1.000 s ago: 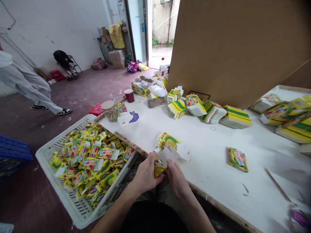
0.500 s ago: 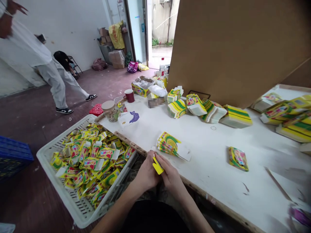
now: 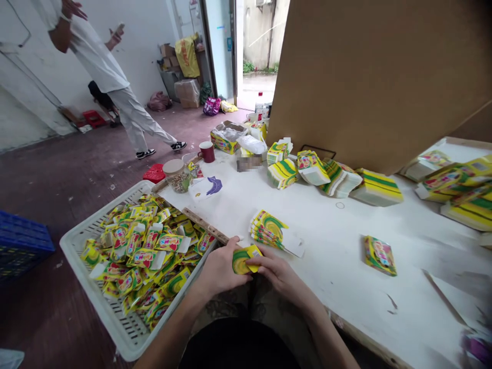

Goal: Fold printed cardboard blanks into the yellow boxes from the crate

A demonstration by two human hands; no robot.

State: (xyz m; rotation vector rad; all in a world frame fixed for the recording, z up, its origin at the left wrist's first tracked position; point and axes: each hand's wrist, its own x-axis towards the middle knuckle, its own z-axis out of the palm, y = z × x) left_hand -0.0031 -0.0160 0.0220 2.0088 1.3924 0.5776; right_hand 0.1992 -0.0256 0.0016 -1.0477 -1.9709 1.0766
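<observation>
A small yellow and green printed carton (image 3: 241, 260) is held between my two hands at the table's front edge. My left hand (image 3: 221, 269) is closed round its left side. The fingers of my right hand (image 3: 279, 274) pinch its right end. Just beyond my hands, a fanned stack of flat cartons (image 3: 269, 229) lies on the white table (image 3: 323, 246). To the left, a white plastic basket (image 3: 79, 236) holds many small yellow cartons (image 3: 144, 258), some with white flaps sticking out. A single carton (image 3: 380, 255) lies flat on the table to the right.
Bundles of flat cartons (image 3: 376, 187) line the back of the table before a large cardboard sheet (image 3: 365, 77). A jar (image 3: 176, 176) and a maroon mug (image 3: 206, 152) stand at the far left. Beyond, a person in white (image 3: 100, 59) holds a phone. A blue crate (image 3: 23, 246) sits on the floor.
The carton between my hands has turned, so its broad printed face now shows. My hands have shifted slightly apart around it. The person in white has moved rightward across the room.
</observation>
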